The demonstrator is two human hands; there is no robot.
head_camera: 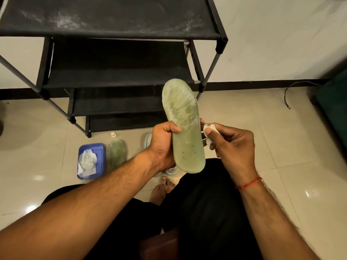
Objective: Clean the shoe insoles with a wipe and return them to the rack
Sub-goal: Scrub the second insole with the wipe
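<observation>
Head view: insole (183,117) mid-length in grip of left hand (163,145), wipe (209,128) alongside in grip of right hand (234,147).

matt mesh-textured insole (183,117), glossy floor tiles (293,147).

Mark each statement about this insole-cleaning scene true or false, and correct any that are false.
1. The left hand grips the raised insole. True.
2. The right hand holds nothing. False: it pinches a white wipe.
3. A second insole lies on the floor beside the blue tray. True.
4. The blue tray has nothing in it. False: it holds crumpled wipes.
5. A red thread circles the right wrist. True.
</observation>
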